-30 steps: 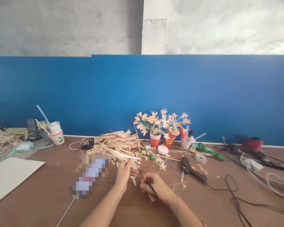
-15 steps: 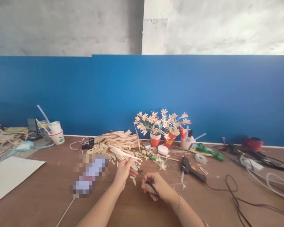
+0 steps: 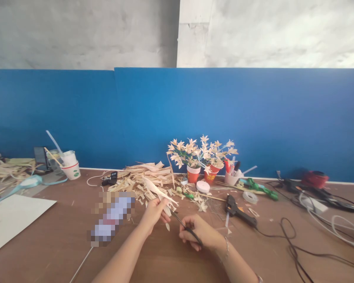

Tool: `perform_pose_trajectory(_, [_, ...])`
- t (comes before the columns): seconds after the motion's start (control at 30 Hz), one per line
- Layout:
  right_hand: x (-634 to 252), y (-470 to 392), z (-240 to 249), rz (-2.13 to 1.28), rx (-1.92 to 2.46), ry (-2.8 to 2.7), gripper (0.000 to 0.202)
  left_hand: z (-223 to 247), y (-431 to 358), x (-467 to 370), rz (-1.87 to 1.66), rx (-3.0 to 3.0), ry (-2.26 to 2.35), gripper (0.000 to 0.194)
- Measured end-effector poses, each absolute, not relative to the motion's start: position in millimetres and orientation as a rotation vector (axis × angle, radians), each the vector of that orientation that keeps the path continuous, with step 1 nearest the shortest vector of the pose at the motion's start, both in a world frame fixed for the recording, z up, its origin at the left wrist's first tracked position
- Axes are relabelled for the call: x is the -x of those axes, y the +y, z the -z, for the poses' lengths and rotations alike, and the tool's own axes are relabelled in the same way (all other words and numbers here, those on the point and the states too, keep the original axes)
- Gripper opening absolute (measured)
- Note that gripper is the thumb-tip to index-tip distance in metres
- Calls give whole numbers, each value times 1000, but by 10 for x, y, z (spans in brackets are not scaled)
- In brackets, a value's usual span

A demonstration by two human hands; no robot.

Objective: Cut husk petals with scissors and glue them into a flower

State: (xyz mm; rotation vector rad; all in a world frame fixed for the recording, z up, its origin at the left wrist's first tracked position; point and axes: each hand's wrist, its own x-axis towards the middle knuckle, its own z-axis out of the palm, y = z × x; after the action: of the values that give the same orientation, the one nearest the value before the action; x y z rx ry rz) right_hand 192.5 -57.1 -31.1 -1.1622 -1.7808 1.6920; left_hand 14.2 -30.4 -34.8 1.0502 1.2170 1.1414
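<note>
My left hand point(image 3: 155, 213) is closed on a pale dried husk strip point(image 3: 153, 188), pinched between thumb and fingers. The strip points up and left, its cut end toward the right. In my right hand point(image 3: 199, 232) is a pair of dark-handled scissors point(image 3: 191, 232), fingers wrapped round the loops. The blades reach up and left to the strip's right end; how far apart they are is hard to make out. A small pale scrap point(image 3: 167, 226) shows just below my left fingers. Behind them lies a heap of dried husks point(image 3: 147, 173).
Two red cups point(image 3: 192, 175) of husk flowers point(image 3: 191, 149) stand at the back. A glue gun point(image 3: 238, 212) with a trailing cord lies right of my hands. Also there are a tape roll point(image 3: 250, 197), a round white lid point(image 3: 203, 186), a paper cup point(image 3: 71, 171) and a white sheet point(image 3: 14, 220).
The husk strip has tilted a little and shifted right in my left hand. My right hand with the scissors has moved slightly right. The small scrap below has shifted.
</note>
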Motion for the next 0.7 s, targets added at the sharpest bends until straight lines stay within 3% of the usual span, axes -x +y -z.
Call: perform_pose_trajectory(0.7, [-2023,-539,320,-1711,1160,-1866,16,401,-249,-74,-996,-1150,1221,35])
